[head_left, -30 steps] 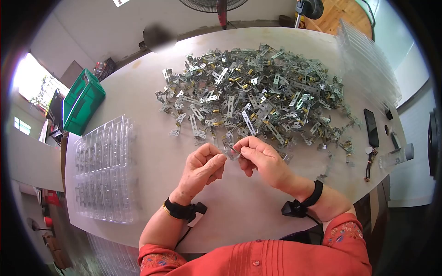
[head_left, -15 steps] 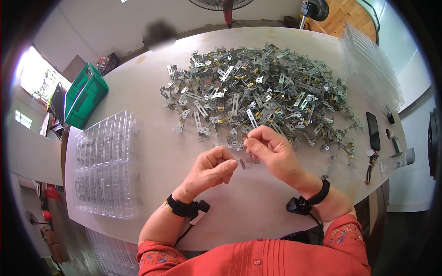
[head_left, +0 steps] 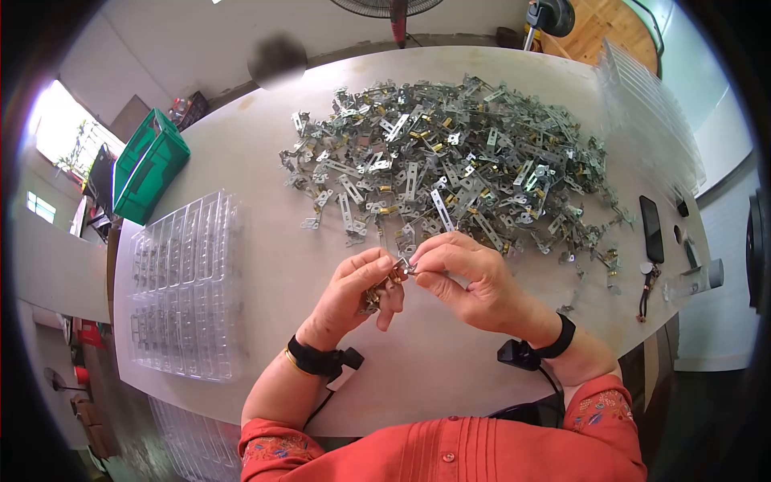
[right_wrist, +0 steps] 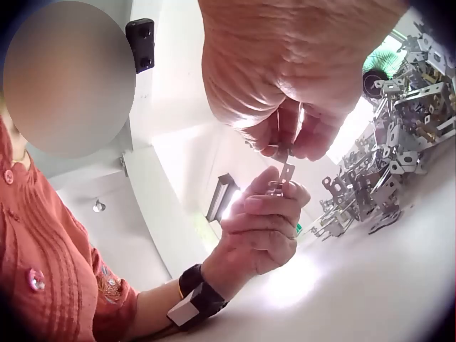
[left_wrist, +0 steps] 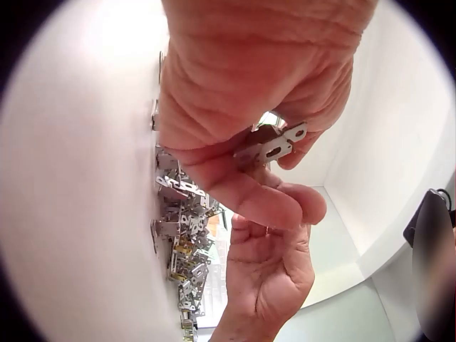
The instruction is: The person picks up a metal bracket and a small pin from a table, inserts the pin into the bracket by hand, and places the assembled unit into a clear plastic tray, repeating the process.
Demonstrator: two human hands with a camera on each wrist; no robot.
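Observation:
Close in front of the pile, both hands meet over the table. The left hand [head_left: 341, 293] is turned partly palm up and holds small metal brackets [left_wrist: 276, 148], with brass-coloured bits [head_left: 372, 300] showing among its curled fingers. From the right side the right hand [head_left: 474, 277] pinches a small metal piece [right_wrist: 286, 173] between thumb and fingers, right at the left hand's fingertips. Its upper end is hidden by the right fingers. Beyond the hands spreads a large heap of silver and brass-coloured metal brackets [head_left: 458, 161].
Clear plastic trays [head_left: 185, 297] with small parts in their compartments lie at the left. Behind them stands a green crate [head_left: 150, 169]. A stack of clear trays [head_left: 650, 112], a phone [head_left: 651, 229] and a clear bottle [head_left: 692, 279] are on the right.
The right hand went out to the pile's near edge, then came back to the left hand with a metal piece. The left hand has turned, showing brackets in its palm.

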